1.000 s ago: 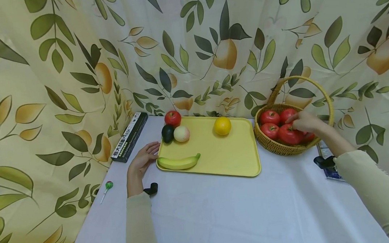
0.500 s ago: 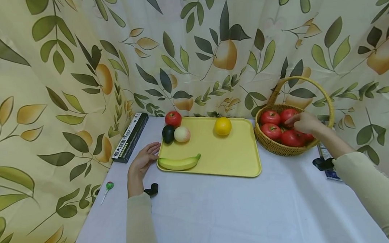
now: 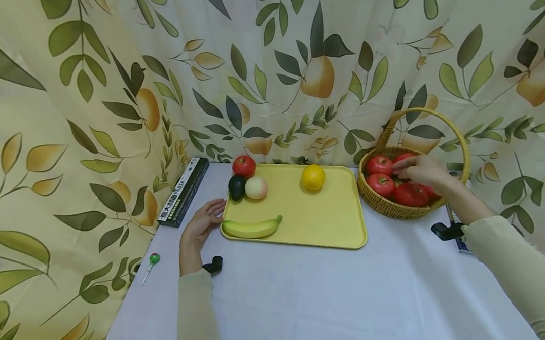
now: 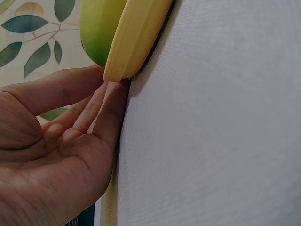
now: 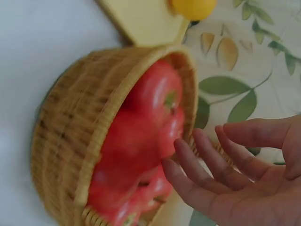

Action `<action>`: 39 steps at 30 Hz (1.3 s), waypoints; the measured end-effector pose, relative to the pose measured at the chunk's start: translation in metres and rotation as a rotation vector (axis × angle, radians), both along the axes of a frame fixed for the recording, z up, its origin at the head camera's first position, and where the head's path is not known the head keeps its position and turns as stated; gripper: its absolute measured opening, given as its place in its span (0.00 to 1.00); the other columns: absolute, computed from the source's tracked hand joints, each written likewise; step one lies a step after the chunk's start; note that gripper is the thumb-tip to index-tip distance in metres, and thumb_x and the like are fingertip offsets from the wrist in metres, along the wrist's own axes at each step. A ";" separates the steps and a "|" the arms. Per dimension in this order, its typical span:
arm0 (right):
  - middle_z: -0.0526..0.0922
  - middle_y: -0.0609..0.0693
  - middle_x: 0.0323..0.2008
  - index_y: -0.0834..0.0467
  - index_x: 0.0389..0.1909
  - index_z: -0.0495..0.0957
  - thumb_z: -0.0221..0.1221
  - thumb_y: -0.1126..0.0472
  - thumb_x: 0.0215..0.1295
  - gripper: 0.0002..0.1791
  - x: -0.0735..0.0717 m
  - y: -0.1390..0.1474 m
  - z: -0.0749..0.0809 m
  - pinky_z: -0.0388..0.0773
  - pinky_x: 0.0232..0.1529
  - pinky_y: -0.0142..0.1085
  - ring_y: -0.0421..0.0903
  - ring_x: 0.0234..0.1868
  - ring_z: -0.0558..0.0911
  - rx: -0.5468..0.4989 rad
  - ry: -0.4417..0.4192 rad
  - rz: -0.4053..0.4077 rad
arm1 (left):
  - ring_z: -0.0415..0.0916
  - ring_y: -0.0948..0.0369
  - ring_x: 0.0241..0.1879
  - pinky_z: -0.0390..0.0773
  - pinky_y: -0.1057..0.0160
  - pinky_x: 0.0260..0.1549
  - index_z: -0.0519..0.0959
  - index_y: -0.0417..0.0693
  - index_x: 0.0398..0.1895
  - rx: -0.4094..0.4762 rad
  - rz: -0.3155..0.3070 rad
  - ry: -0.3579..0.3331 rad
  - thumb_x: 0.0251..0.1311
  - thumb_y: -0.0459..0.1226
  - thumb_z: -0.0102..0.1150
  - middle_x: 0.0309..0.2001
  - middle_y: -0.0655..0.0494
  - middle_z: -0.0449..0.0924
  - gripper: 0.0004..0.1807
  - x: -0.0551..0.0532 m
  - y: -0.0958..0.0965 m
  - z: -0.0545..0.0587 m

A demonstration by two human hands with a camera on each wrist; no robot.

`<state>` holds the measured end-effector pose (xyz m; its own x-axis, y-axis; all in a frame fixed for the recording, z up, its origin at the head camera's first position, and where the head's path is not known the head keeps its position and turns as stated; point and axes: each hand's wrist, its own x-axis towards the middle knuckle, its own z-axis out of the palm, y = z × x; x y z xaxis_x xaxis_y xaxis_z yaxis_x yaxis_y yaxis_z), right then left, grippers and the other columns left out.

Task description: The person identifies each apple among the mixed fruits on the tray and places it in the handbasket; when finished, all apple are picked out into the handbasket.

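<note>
My right hand (image 3: 420,169) hovers over the wicker basket (image 3: 393,211), fingers extended and slightly bent, with nothing between them. Red apples (image 3: 381,185) fill the basket; in the right wrist view an apple (image 5: 150,89) with a green stem hollow lies near the rim. At the left, my left hand (image 3: 203,221) rests on the table against the yellow tray (image 3: 311,219), its relaxed fingers along the tray's edge. In the left wrist view the thumb lies right at the tray's corner, below the banana (image 4: 99,28). The banana (image 3: 252,228) lies along the tray's front left.
A red apple (image 3: 243,167), a dark oval fruit (image 3: 238,187) and a pale peach (image 3: 256,188) cluster at the tray's back left; an orange (image 3: 313,177) sits back right. Left are a pasta box (image 3: 183,193) and lollipop (image 3: 154,259). The basket's handle (image 3: 463,141) arches up.
My right hand has shifted slightly left and its fingers have opened out. The front apple below it has settled a little lower and to the right. My left hand has stayed at the tray.
</note>
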<state>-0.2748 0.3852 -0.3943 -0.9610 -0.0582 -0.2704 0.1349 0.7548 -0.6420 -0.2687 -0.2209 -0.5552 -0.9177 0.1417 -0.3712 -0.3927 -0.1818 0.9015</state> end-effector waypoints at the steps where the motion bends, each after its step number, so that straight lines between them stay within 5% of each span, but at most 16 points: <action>1: 0.73 0.73 0.66 0.71 0.69 0.71 0.52 0.61 0.77 0.25 0.000 -0.005 0.001 0.78 0.62 0.58 0.64 0.60 0.76 -0.014 -0.003 -0.003 | 0.63 0.55 0.77 0.67 0.54 0.73 0.64 0.46 0.78 0.003 0.002 0.001 0.61 0.15 0.52 0.77 0.49 0.65 0.42 0.000 0.000 0.001; 7: 0.70 0.71 0.69 0.68 0.71 0.70 0.54 0.57 0.78 0.27 0.000 -0.034 0.009 0.81 0.61 0.51 0.64 0.62 0.76 -0.075 -0.011 0.012 | 0.61 0.53 0.77 0.71 0.58 0.69 0.61 0.44 0.80 0.003 -0.009 0.022 0.62 0.14 0.50 0.79 0.46 0.63 0.42 0.000 -0.001 0.000; 11: 0.73 0.70 0.68 0.67 0.70 0.71 0.56 0.57 0.78 0.26 -0.002 -0.050 0.013 0.85 0.54 0.43 0.55 0.54 0.82 -0.103 -0.018 0.027 | 0.61 0.53 0.77 0.70 0.57 0.71 0.61 0.44 0.80 0.001 -0.010 0.020 0.62 0.14 0.50 0.78 0.46 0.63 0.41 0.000 -0.001 -0.001; 20: 0.75 0.67 0.67 0.65 0.69 0.73 0.57 0.54 0.78 0.26 -0.010 -0.079 0.014 0.81 0.61 0.51 0.48 0.54 0.83 -0.170 -0.002 0.062 | 0.64 0.54 0.76 0.67 0.54 0.72 0.64 0.45 0.78 0.000 0.015 0.014 0.60 0.14 0.51 0.77 0.47 0.66 0.41 -0.001 -0.001 -0.003; 27: 0.74 0.69 0.67 0.68 0.70 0.71 0.55 0.56 0.80 0.26 -0.018 -0.095 0.009 0.85 0.54 0.41 0.42 0.50 0.85 -0.249 -0.016 0.070 | 0.63 0.53 0.76 0.68 0.54 0.72 0.63 0.43 0.78 0.012 0.001 0.033 0.60 0.13 0.51 0.77 0.45 0.65 0.41 -0.003 -0.001 -0.004; 39: 0.73 0.68 0.69 0.67 0.71 0.70 0.54 0.56 0.80 0.26 -0.033 -0.123 0.001 0.83 0.59 0.49 0.61 0.64 0.80 -0.326 -0.068 0.105 | 0.64 0.55 0.76 0.66 0.54 0.73 0.65 0.45 0.77 0.008 0.011 0.013 0.59 0.13 0.51 0.76 0.47 0.66 0.42 -0.003 -0.002 -0.002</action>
<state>-0.3074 0.2617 -0.3929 -0.9258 -0.2492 -0.2841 0.1181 0.5231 -0.8441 -0.2720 -0.2231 -0.5570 -0.9239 0.1340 -0.3584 -0.3790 -0.1931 0.9050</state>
